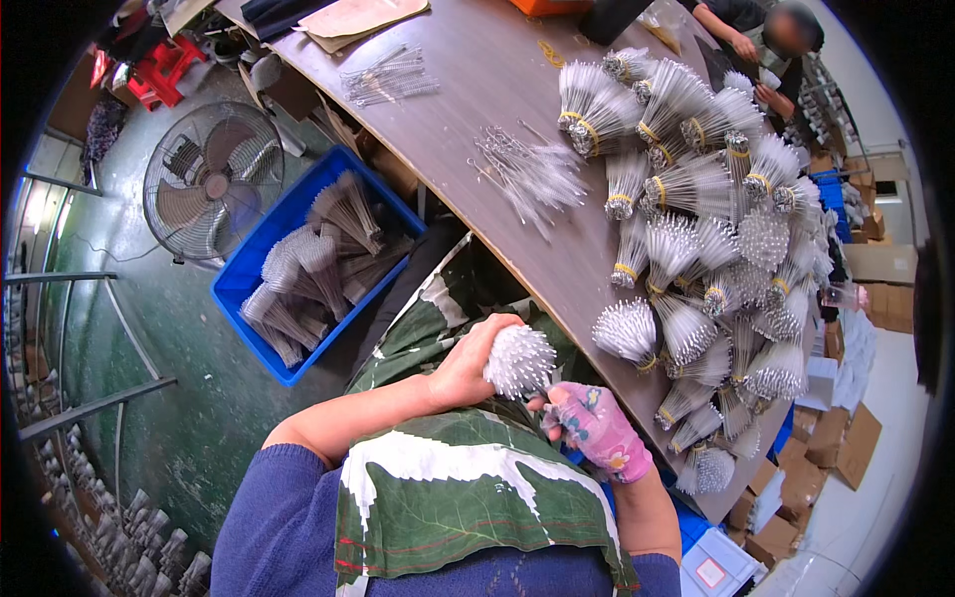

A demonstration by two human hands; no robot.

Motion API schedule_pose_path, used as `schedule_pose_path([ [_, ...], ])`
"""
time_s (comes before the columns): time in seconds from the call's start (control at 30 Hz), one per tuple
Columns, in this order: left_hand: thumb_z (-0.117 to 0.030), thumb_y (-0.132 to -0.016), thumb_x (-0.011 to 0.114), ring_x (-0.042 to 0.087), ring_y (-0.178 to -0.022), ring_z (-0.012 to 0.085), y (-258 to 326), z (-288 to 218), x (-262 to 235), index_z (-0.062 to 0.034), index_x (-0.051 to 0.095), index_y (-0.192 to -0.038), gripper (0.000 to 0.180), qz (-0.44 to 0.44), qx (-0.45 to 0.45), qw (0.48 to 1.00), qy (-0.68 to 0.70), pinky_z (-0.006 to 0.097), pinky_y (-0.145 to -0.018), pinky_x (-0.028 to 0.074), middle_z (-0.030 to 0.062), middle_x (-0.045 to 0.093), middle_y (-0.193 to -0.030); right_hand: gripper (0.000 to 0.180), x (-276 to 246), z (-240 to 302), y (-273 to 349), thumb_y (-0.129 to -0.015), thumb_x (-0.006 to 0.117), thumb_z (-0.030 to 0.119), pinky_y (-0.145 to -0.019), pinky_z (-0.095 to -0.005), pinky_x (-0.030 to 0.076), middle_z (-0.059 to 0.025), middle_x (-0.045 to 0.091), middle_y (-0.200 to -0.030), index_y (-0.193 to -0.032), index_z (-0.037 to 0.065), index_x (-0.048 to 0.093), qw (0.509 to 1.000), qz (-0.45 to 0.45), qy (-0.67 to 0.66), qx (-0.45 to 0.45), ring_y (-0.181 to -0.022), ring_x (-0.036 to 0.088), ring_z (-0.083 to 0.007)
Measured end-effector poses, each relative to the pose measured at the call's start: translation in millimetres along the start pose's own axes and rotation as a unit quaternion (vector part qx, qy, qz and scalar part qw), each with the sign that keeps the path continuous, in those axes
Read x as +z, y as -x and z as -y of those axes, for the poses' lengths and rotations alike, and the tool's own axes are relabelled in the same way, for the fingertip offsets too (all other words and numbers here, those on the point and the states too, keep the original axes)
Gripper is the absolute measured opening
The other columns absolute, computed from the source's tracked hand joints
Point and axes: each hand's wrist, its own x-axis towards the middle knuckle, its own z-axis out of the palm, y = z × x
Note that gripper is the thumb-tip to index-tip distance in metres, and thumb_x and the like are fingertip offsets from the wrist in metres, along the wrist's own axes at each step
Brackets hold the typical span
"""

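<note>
A bundle of thin wire brushes [520, 362] with white bristle tips is upright over my lap, its round top facing up. My bare left hand [468, 366] is wrapped round its left side. My right hand [600, 428], in a pink flowered glove with bare fingertips, is close by at the bundle's lower right. Its fingers are curled and pressed together; what they pinch, if anything, is hidden. On the table [477, 90] beside me lie loose wire brushes [529, 171] and many bundles [686, 189] tied with yellow bands.
A blue crate [288, 376] with more brush bundles stands left of my legs, near a floor fan [213, 185]. More wire pieces [388, 78] lie at the table's far end. A co-worker [771, 50] sits across the table. Cardboard boxes [851, 448] are at the right.
</note>
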Motion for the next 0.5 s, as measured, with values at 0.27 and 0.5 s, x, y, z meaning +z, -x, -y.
schedule_pose_path([
  [0.27, -0.008, -0.063, 0.075, 0.052, -0.099, 0.0324, 2.3, -7.5, 0.6, -0.0055, 0.041, -0.117, 0.064, -0.026, 0.08, 0.994, -0.069, 0.038, -0.085, 0.043, 0.0141, 0.052, -0.106, 0.035, -0.6, -1.4, 5.5, -0.092, 0.048, 0.03, -0.056, -0.0217, 0.039, 0.0002, 0.056, -0.062, -0.09, 0.0, 0.065, 1.0, -0.004, 0.018, -0.006, -0.057, 0.049, -0.006],
  [0.5, -0.009, -0.062, 0.075, 0.05, -0.101, 0.0343, 0.5, -10.7, -3.5, -0.0053, 0.043, -0.115, 0.062, -0.018, 0.108, 0.99, -0.093, 0.04, -0.086, 0.041, 0.0146, 0.051, -0.106, 0.034, -1.7, -4.6, 4.8, -0.091, 0.049, 0.029, -0.054, -0.0233, 0.039, -0.0008, 0.055, -0.061, -0.09, 0.0, 0.066, 0.999, -0.022, 0.043, -0.012, -0.055, 0.049, -0.0073],
])
